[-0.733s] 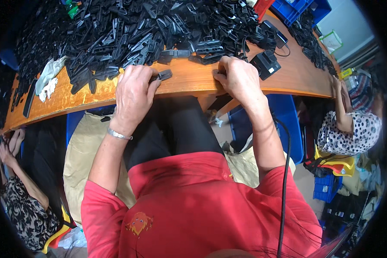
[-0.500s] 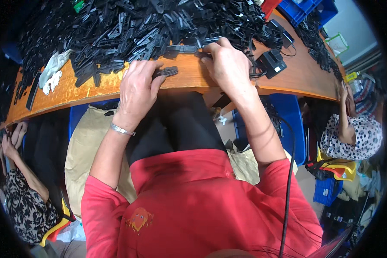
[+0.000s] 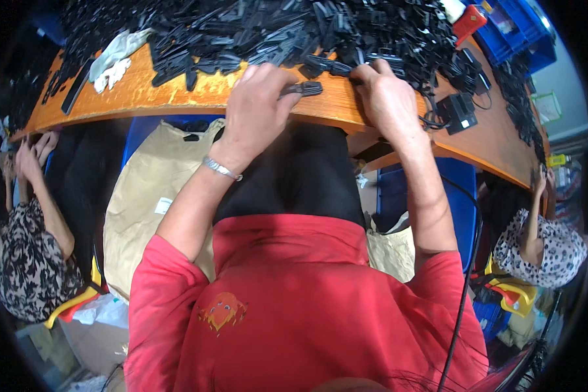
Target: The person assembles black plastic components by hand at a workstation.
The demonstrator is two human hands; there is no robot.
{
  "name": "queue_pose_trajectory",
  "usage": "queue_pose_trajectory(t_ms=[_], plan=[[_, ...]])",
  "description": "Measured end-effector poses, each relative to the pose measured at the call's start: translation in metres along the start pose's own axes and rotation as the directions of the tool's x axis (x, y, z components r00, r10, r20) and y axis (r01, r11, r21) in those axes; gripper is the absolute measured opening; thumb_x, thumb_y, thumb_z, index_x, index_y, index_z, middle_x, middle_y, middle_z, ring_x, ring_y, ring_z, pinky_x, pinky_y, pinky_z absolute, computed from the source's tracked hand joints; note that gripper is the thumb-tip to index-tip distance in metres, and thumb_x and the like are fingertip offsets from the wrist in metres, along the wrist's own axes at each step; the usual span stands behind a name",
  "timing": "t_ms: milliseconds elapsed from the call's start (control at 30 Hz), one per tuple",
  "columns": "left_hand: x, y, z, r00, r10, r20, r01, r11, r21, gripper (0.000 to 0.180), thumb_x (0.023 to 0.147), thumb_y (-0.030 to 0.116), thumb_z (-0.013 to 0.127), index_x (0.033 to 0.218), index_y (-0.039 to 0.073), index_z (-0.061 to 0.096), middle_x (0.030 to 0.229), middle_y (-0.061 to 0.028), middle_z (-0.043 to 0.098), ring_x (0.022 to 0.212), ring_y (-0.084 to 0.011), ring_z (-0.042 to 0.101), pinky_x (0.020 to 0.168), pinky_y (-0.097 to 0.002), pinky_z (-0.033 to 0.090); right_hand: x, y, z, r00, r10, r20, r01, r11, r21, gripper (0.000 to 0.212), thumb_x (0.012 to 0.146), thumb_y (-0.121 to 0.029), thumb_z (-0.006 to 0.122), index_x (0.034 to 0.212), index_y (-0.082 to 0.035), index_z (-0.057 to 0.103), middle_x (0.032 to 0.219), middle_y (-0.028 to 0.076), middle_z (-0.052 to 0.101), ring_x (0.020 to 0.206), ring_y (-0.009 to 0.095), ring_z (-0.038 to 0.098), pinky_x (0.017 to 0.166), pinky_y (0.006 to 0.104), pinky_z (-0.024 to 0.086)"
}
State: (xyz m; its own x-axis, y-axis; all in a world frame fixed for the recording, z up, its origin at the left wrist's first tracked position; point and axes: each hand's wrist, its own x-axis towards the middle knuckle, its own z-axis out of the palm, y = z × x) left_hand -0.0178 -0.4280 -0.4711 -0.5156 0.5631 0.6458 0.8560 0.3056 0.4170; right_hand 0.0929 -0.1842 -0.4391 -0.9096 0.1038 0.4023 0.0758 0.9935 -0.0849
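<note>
My left hand (image 3: 258, 111) is closed over the table's front edge, its thumb and fingers around a small black plastic clip-like part (image 3: 306, 88) whose ribbed end sticks out to the right. To its right, my right hand (image 3: 392, 101) has its fingers curled down at the near edge of the heap. Its fingertips meet the end of a dark plastic piece (image 3: 330, 66); what lies under the fingers is hidden. Beyond both hands spreads a large heap of black plastic parts (image 3: 261, 36).
A wooden table (image 3: 176, 95) runs across. White gloves (image 3: 121, 55) and a black strip (image 3: 77, 88) lie left; a black box with a cable (image 3: 457, 112) lies right. Blue crates (image 3: 513, 29) stand far right. A tan sack (image 3: 157, 189) hangs below. Other people sit at both sides.
The whole view has shifted, so the table and both hands appear farther right. My left hand keeps the black part; my right hand's fingers stay curled at the heap's edge.
</note>
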Motion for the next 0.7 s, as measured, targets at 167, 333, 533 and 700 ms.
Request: queue_pose_trajectory(t_ms=[167,333,533,700], plan=[[-0.001,0.0,0.011,0.996,0.041,-0.081,-0.044,0.999,-0.03,0.021,0.089,0.011,0.085,0.107,0.006,0.075,0.101,-0.0134,0.07,0.102,-0.0379,0.066,0.09,-0.0474,0.053,-0.005,0.011,-0.013,1.0,0.005,0.029,-0.007,0.999,0.049,0.026,0.1,-0.013,0.073,0.125,-0.016,0.079,0.107,0.02,0.072,0.092,0.044,0.077,0.083,0.0543,0.062],[-0.004,0.001,0.01,0.995,0.021,-0.097,-0.025,0.999,-0.046,0.022,0.09,0.011,0.084,0.109,0.007,0.075,0.103,-0.0123,0.071,0.102,-0.0377,0.066,0.092,-0.0481,0.053,-0.015,0.005,-0.028,0.995,0.044,-0.09,-0.026,0.982,0.188,0.029,0.105,-0.005,0.068,0.133,-0.007,0.074,0.117,0.023,0.076,0.102,0.045,0.077,0.087,0.0512,0.06],[-0.006,-0.004,0.002,0.999,0.032,-0.044,-0.036,0.995,-0.089,0.022,0.089,0.009,0.084,0.111,0.006,0.078,0.106,-0.013,0.075,0.104,-0.037,0.069,0.095,-0.0458,0.053,-0.024,-0.018,-0.017,0.996,-0.035,0.085,0.02,0.984,0.176,0.019,0.098,-0.009,0.076,0.116,-0.002,0.074,0.114,0.024,0.073,0.104,0.046,0.074,0.088,0.0531,0.058],[-0.006,-0.004,-0.007,1.0,-0.005,-0.015,0.004,0.996,-0.089,0.021,0.091,0.01,0.085,0.109,0.003,0.079,0.104,-0.0131,0.074,0.102,-0.0353,0.069,0.093,-0.0445,0.052,-0.017,-0.02,-0.022,0.998,-0.023,0.063,0.014,0.99,0.142,0.021,0.096,-0.012,0.08,0.114,-0.003,0.076,0.106,0.022,0.074,0.095,0.045,0.075,0.082,0.0533,0.06]])
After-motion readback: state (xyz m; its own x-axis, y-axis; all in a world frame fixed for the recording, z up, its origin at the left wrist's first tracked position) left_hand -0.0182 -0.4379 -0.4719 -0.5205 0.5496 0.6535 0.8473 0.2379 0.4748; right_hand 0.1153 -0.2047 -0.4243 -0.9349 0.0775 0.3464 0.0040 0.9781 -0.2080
